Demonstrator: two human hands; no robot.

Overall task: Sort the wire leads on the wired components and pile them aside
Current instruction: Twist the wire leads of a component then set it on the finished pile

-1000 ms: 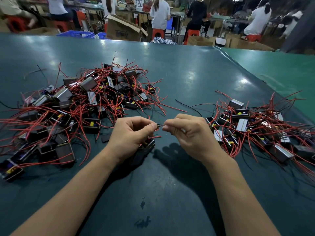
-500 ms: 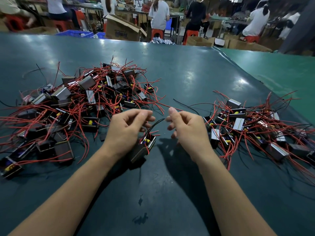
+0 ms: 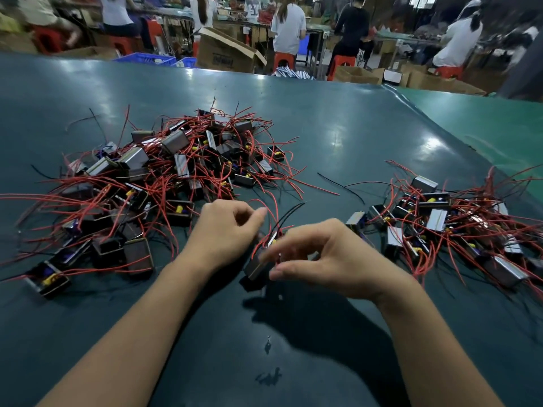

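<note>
Head view: a dark green bench [image 3: 338,136] holds a large pile of wired components [image 3: 164,183] at left and a smaller pile [image 3: 440,227] at right. Between them, the left hand [image 3: 223,230], fingers curled, and the right hand [image 3: 332,257], fingers half-spread and blurred, meet over one component [image 3: 255,267]; its red and black leads [image 3: 282,218] rise between them, and neither grip is clear.

The right hand [image 3: 332,259] is blurred, and its fingers cover part of the small component [image 3: 258,267]. The right pile [image 3: 458,227] is cut by the picture's edge. Whether the left hand [image 3: 226,230] pinches a wire is unclear.

Bare forearms, no sleeves, unadorned.
</note>
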